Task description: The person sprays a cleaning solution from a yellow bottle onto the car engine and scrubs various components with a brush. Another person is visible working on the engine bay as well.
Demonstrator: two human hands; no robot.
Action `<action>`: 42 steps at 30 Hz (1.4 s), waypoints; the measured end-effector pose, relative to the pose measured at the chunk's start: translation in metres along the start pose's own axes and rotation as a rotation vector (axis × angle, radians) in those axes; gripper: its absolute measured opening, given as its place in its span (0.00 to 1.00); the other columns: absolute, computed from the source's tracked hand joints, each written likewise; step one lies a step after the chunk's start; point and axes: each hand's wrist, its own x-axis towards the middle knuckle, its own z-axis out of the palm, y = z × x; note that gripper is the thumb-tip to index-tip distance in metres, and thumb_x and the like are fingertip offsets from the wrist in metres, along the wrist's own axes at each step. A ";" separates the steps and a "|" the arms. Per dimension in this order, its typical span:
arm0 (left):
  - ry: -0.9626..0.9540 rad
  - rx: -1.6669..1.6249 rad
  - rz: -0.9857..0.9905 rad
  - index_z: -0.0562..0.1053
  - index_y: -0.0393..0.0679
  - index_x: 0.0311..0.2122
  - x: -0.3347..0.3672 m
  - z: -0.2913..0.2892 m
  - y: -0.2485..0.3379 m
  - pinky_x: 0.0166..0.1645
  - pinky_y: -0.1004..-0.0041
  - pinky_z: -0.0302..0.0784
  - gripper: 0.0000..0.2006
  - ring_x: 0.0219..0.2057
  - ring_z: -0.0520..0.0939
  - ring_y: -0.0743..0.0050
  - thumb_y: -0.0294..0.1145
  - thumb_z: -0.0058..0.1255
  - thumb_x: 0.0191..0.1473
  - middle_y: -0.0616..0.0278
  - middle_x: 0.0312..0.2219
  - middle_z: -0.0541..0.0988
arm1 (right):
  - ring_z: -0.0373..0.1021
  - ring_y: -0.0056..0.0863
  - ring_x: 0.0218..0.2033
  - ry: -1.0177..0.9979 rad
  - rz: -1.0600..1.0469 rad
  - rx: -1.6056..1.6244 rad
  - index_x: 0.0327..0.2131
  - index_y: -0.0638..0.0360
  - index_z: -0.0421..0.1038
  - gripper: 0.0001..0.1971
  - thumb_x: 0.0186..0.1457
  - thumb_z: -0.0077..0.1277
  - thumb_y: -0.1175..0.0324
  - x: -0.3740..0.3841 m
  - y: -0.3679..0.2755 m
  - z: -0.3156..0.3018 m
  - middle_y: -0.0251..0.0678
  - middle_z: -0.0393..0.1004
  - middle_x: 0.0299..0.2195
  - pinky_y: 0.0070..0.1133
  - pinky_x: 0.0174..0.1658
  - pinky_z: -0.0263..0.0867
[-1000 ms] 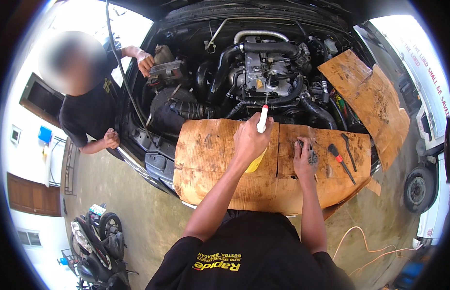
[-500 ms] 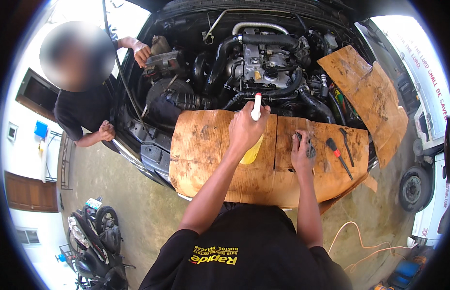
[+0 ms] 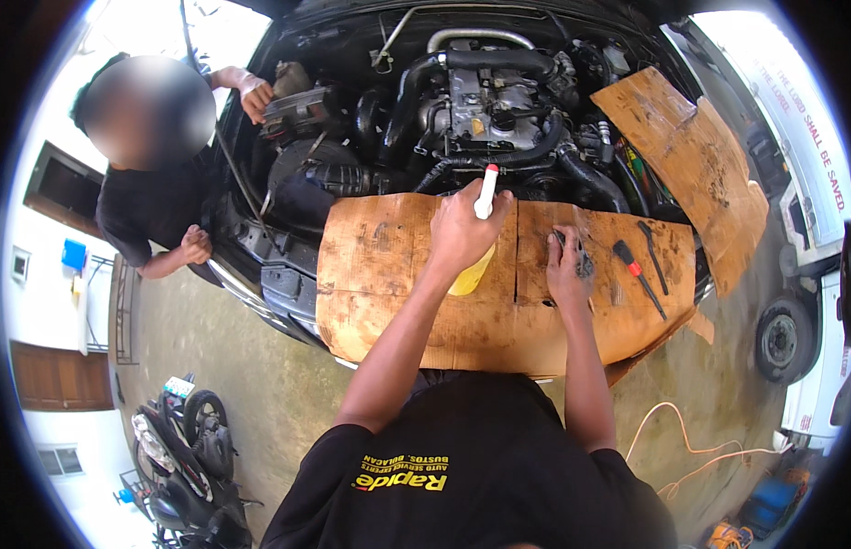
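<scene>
Head view, and the left hand (image 3: 464, 231) is wrapped round the spray bottle (image 3: 474, 276), over the stained cardboard (image 3: 375, 284), red-tipped nozzle pointing at the engine (image 3: 494, 96)! Right hand (image 3: 565, 271) curls beside a dark object (image 3: 585, 263), grip impossible to tell; just rightward lies a red-banded brush (image 3: 636, 273).

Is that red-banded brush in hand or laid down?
Laid down: the brush lies on the cardboard, right of the right hand, and no hand touches it.
</scene>
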 end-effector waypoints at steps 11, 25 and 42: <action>-0.202 0.206 -0.076 0.82 0.42 0.37 0.020 0.011 0.020 0.44 0.45 0.80 0.20 0.38 0.86 0.32 0.53 0.60 0.60 0.41 0.30 0.86 | 0.79 0.44 0.47 -0.020 -0.001 -0.082 0.53 0.48 0.71 0.11 0.70 0.55 0.65 -0.002 0.006 0.003 0.36 0.82 0.46 0.36 0.48 0.75; -0.297 0.047 0.053 0.82 0.42 0.38 0.023 0.016 0.017 0.45 0.50 0.81 0.20 0.40 0.87 0.35 0.51 0.63 0.57 0.45 0.32 0.86 | 0.79 0.43 0.49 -0.062 0.063 0.050 0.53 0.51 0.71 0.11 0.71 0.53 0.64 0.000 0.002 -0.003 0.39 0.81 0.48 0.35 0.48 0.75; -0.273 0.150 0.032 0.82 0.45 0.44 0.021 0.021 0.010 0.46 0.52 0.81 0.18 0.40 0.87 0.39 0.50 0.62 0.60 0.48 0.34 0.87 | 0.79 0.46 0.47 -0.097 0.122 0.036 0.51 0.50 0.72 0.09 0.72 0.52 0.63 0.001 0.006 -0.004 0.40 0.81 0.48 0.37 0.45 0.75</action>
